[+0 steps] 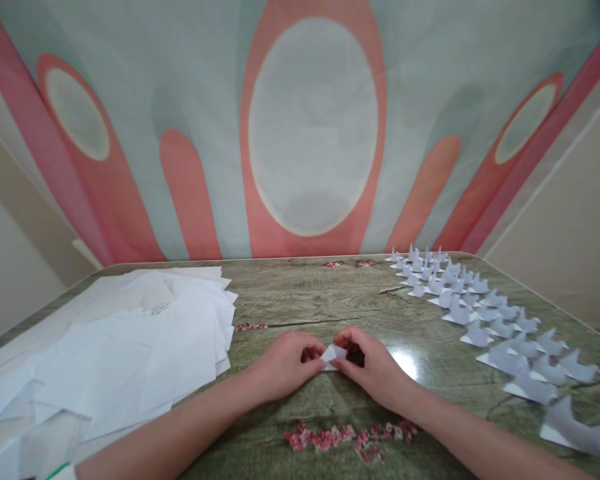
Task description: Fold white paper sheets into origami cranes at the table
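Observation:
Between my two hands is a small piece of folded white paper, roughly triangular, just over the middle of the table. My left hand pinches its left side between thumb and fingers. On the other side, my right hand grips the right edge with thumb and curled fingertips. The fingers hide parts of the paper's edges.
A wide, untidy pile of white paper sheets covers the table's left side. Several folded paper birds stand in rows along the right. The wood-patterned table carries printed pink flowers. A patterned backdrop rises behind it.

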`<act>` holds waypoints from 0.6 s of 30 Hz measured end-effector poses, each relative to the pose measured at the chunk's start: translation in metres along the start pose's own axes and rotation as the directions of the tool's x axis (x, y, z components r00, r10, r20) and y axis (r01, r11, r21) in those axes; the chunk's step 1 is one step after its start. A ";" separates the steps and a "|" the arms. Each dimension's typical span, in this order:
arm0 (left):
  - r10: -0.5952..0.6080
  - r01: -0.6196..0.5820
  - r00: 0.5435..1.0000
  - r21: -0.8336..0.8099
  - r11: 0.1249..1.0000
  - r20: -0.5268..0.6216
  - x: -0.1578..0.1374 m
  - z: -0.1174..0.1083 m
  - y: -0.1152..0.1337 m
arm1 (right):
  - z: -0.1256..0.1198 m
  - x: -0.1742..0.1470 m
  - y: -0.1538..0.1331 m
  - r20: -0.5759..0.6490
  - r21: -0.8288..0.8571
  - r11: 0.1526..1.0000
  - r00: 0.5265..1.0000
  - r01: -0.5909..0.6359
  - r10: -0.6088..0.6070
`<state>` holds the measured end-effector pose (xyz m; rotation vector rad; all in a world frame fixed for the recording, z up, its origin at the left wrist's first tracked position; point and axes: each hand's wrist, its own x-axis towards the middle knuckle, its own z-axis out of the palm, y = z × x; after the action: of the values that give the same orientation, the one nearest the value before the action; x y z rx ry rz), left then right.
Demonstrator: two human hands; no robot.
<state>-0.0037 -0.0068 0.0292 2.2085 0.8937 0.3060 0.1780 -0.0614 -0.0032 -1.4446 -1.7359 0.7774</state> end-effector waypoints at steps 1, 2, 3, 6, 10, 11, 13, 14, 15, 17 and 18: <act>-0.034 0.035 0.999 -0.069 0.997 0.015 0.004 0.000 0.001 | -0.002 0.001 0.000 -0.001 0.048 0.999 1.000 -0.009 0.009; -0.063 0.064 0.998 -0.133 0.989 0.015 0.009 0.000 0.001 | -0.004 0.002 0.000 -0.010 0.100 0.995 1.000 -0.019 0.021; -0.079 0.078 0.997 -0.191 0.979 0.001 0.013 0.000 0.003 | -0.005 0.004 0.000 -0.020 0.158 0.987 0.999 -0.032 0.035; -0.102 0.074 0.992 -0.303 0.950 -0.076 0.022 0.006 0.007 | -0.009 0.008 0.003 -0.027 0.317 0.947 0.997 -0.057 0.069; -0.108 0.051 0.982 -0.333 0.941 -0.153 0.028 0.018 0.009 | -0.011 0.009 0.006 -0.046 0.344 0.937 0.995 -0.067 0.089; -0.104 0.045 0.981 -0.327 0.944 -0.166 0.028 0.021 0.008 | -0.011 0.009 0.007 -0.056 0.337 0.939 0.994 -0.073 0.098; -0.093 0.032 0.979 -0.309 0.950 -0.183 0.028 0.024 0.006 | -0.012 0.009 0.007 -0.062 0.335 0.938 0.992 -0.087 0.114; -0.082 0.025 0.979 -0.297 0.955 -0.184 0.027 0.024 0.005 | -0.012 0.009 0.008 -0.059 0.339 0.936 0.991 -0.092 0.119; -0.068 0.015 0.981 -0.278 0.960 -0.184 0.026 0.025 0.004 | -0.012 0.010 0.008 -0.057 0.347 0.933 0.991 -0.096 0.123; -0.021 -0.017 0.984 -0.209 0.978 -0.177 0.025 0.024 0.003 | -0.011 0.011 0.008 -0.054 0.366 0.925 0.991 -0.097 0.125; 0.010 -0.037 0.986 -0.162 0.986 -0.167 0.024 0.024 0.003 | -0.011 0.011 0.008 -0.055 0.374 0.922 0.991 -0.094 0.124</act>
<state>0.0263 -0.0045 0.0134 2.0645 0.8970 0.5621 0.1906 -0.0489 -0.0015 -1.2977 -1.3669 1.0332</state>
